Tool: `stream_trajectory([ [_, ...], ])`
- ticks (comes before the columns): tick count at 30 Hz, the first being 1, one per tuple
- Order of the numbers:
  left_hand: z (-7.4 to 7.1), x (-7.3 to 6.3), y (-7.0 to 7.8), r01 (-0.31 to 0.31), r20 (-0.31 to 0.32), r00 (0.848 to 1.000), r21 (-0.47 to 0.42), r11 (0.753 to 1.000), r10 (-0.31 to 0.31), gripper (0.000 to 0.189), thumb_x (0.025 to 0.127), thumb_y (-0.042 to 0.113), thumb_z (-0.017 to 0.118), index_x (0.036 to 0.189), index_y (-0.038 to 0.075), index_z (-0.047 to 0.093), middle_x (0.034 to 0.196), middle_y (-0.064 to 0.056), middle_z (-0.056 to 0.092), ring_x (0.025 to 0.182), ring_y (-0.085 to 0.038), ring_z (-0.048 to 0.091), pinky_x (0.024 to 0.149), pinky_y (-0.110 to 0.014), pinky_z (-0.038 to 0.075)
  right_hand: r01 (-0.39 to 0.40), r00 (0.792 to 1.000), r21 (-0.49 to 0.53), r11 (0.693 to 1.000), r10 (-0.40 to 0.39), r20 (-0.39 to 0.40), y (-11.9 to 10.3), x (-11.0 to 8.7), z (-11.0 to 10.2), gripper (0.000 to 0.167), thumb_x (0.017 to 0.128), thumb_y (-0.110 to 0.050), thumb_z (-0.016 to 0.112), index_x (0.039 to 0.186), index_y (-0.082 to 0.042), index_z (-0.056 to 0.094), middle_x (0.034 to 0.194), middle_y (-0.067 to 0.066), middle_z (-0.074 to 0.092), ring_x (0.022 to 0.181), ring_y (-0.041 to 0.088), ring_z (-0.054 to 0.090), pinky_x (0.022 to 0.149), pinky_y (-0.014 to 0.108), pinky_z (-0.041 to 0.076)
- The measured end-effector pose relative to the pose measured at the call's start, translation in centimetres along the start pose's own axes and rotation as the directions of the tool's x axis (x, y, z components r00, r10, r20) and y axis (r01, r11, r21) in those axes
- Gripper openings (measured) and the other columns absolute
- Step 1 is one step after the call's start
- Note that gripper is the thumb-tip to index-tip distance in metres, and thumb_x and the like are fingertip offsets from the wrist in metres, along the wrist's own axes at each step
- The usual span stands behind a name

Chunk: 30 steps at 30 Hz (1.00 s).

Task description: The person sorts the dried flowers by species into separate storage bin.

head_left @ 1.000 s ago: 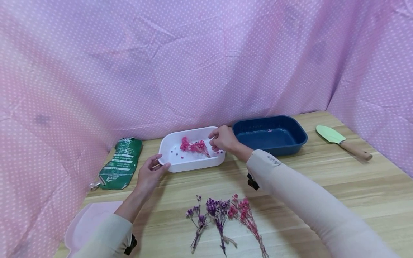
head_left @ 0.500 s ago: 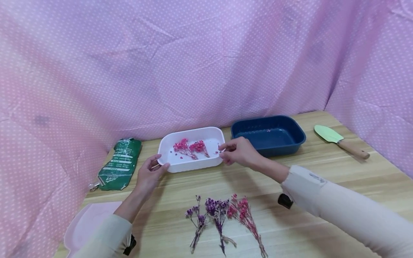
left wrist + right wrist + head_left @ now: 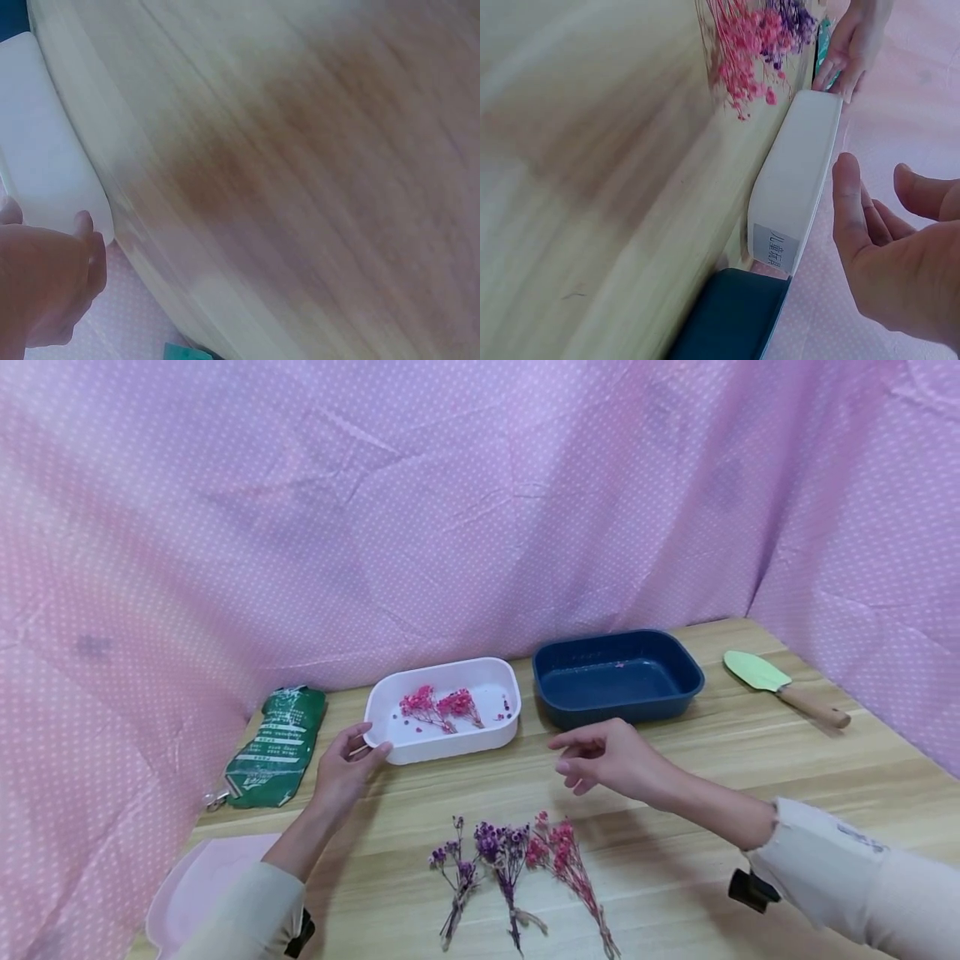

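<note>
My left hand (image 3: 347, 768) holds the left end of a white plastic tub (image 3: 450, 745), thumb at the front corner and fingers by the rim. Two small bunches of pink dried flowers (image 3: 459, 703) lie in the tub among scattered tiny beads or blossoms. My right hand (image 3: 618, 764) hovers above the table in front of a dark blue tub (image 3: 622, 706), its fingers loosely bent around nothing. Nearer me lie a sparse purple dried bunch (image 3: 459, 868), a fuller purple bunch (image 3: 504, 852) tied with twine, and a pink bunch (image 3: 566, 856).
A green printed pouch (image 3: 279, 747) lies at the left, with a pale pink plastic piece (image 3: 206, 885) nearer me. On the right rests a trowel (image 3: 783, 687) with a light green blade and wooden handle. Pink dotted cloth (image 3: 450, 510) hangs behind the table (image 3: 787, 793).
My right hand has drawn out of the white tub, moving right and toward me. The pink bunches inside now lie further left and more apart. My left hand keeps its place on the rim.
</note>
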State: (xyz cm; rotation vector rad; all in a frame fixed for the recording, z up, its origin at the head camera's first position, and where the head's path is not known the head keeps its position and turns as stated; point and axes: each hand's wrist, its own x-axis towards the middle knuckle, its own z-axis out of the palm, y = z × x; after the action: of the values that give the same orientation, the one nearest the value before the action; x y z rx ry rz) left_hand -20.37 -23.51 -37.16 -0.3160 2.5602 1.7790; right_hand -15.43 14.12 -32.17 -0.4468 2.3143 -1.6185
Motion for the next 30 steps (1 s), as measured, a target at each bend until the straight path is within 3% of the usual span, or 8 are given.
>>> stream_trajectory([
  [14,0.0,0.0,-0.3,-0.021,0.001,1.0,-0.014,1.0,0.021,0.065,0.09,0.028,0.069,0.145,0.011,0.038,0.14,-0.017,0.045,0.127,-0.028,0.048,0.089,-0.016,0.049,-0.069,0.997,-0.009,0.998,0.069,-0.024,2.5,-4.6,0.3,0.04,0.087,-0.013,0.072,0.12,0.007,0.062,0.089,0.012,0.07,0.074,0.023,0.066,0.066,0.035,0.059],
  [21,0.0,0.1,-0.4,-0.019,-0.002,1.0,-0.027,0.999,0.019,0.063,0.09,0.025,0.069,0.144,0.009,0.039,0.139,-0.017,0.045,0.126,-0.028,0.048,0.085,-0.013,0.05,-0.097,0.995,-0.087,0.991,0.096,-0.022,3.5,-5.6,1.1,0.039,0.085,-0.015,0.073,0.116,0.007,0.065,0.078,0.007,0.069,0.069,0.02,0.062,0.059,0.026,0.053],
  [30,0.0,0.1,-0.3,-0.02,0.005,1.0,-0.028,0.999,0.02,0.066,0.09,0.026,0.069,0.145,0.009,0.037,0.14,-0.018,0.044,0.127,-0.029,0.048,0.087,-0.014,0.049,-0.105,0.994,-0.11,0.988,0.108,0.026,4.4,-6.3,2.8,0.042,0.08,-0.015,0.078,0.112,0.01,0.066,0.07,0.004,0.066,0.062,0.016,0.058,0.05,0.024,0.049],
])
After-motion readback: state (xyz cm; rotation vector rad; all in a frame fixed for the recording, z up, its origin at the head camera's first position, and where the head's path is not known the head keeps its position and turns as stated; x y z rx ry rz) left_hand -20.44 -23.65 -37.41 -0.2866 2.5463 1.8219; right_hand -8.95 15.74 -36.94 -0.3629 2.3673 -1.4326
